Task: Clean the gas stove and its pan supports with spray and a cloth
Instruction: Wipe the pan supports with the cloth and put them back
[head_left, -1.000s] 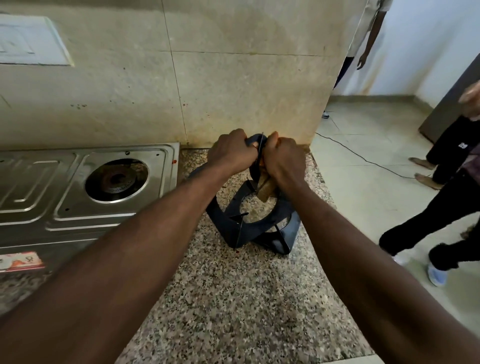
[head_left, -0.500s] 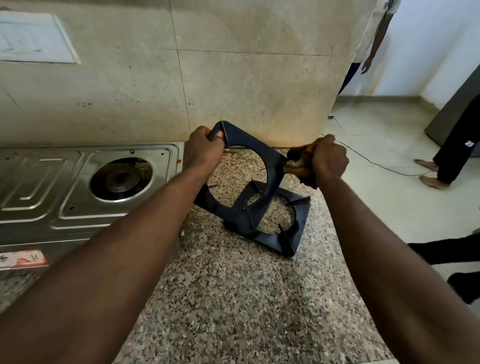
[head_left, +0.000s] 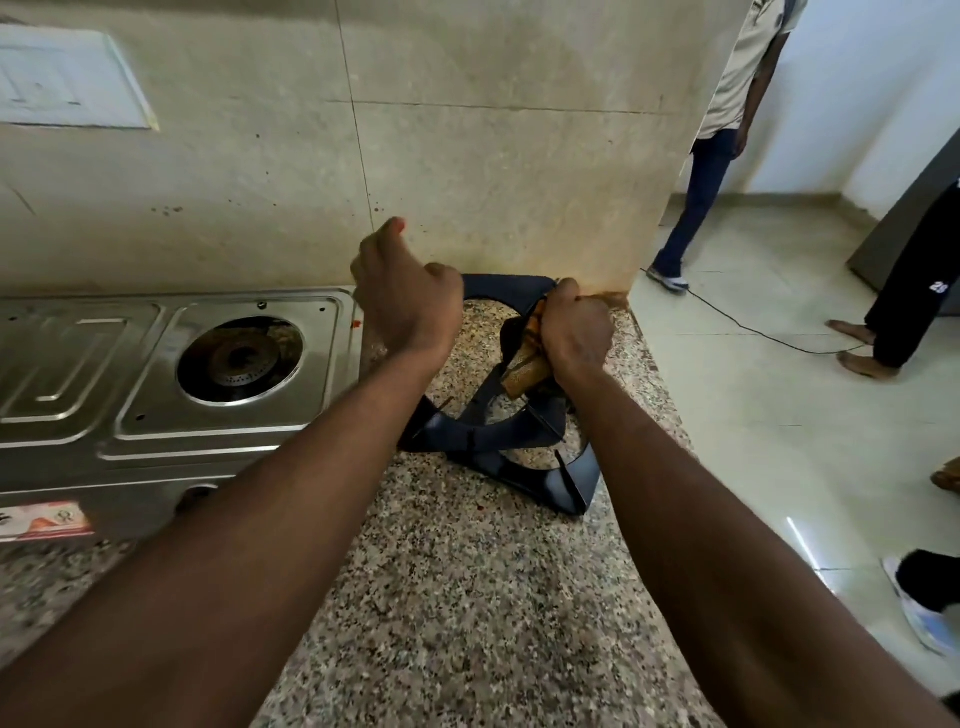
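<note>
The right hand (head_left: 574, 332) is clenched on a brownish cloth (head_left: 527, 371), pressing it to a tilted black support (head_left: 511, 291). The left hand (head_left: 408, 299) is loosely curled beside that support; whether it grips it I cannot tell. A second support (head_left: 545, 467) lies beneath on the granite surface (head_left: 467, 597), right of the stove (head_left: 156, 374).

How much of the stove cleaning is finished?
Done: both black metal pan supports are off the steel gas stove, on the speckled granite counter. In hand: the left hand tilts one support while the right hand rubs it with a brownish cloth. Left: the grimy burner.
</note>
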